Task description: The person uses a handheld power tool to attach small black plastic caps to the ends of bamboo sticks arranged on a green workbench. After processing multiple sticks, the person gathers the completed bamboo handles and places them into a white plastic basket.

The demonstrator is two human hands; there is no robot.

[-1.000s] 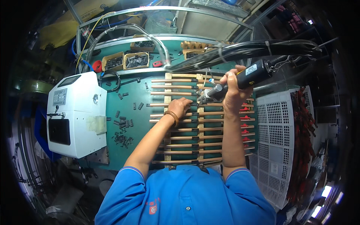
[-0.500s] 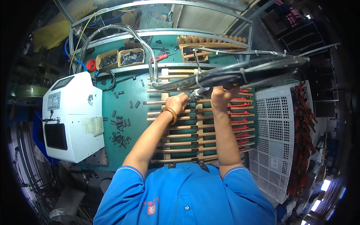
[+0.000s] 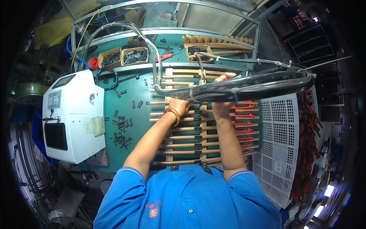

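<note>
My left hand (image 3: 180, 106), with a brown bangle at its wrist, is closed on a copper-coloured rod (image 3: 160, 102) near its middle. Several such rods lie side by side across pale wooden rails (image 3: 203, 142). Small black clips (image 3: 197, 136) sit at their middles, and red pieces (image 3: 247, 130) at their right ends. My right hand (image 3: 223, 109) is wrapped round a hose-fed power screwdriver, mostly hidden behind a bundle of black and clear hoses (image 3: 251, 86). The hoses also hide the screwdriver's tip and the far rods' middles.
Loose black clips (image 3: 124, 122) and a pile of small dark parts (image 3: 122, 141) lie on the green table (image 3: 141, 133). A white machine (image 3: 72, 114) stands left, a white plastic basket (image 3: 276, 133) right. Behind are cardboard boxes (image 3: 134, 56) of black parts and red-handled pliers (image 3: 164, 57).
The hose bundle has swung lower and nearer, now covering the screwdriver and much of my right hand. My right fingers show higher, above the hoses. My left hand has shifted slightly.
</note>
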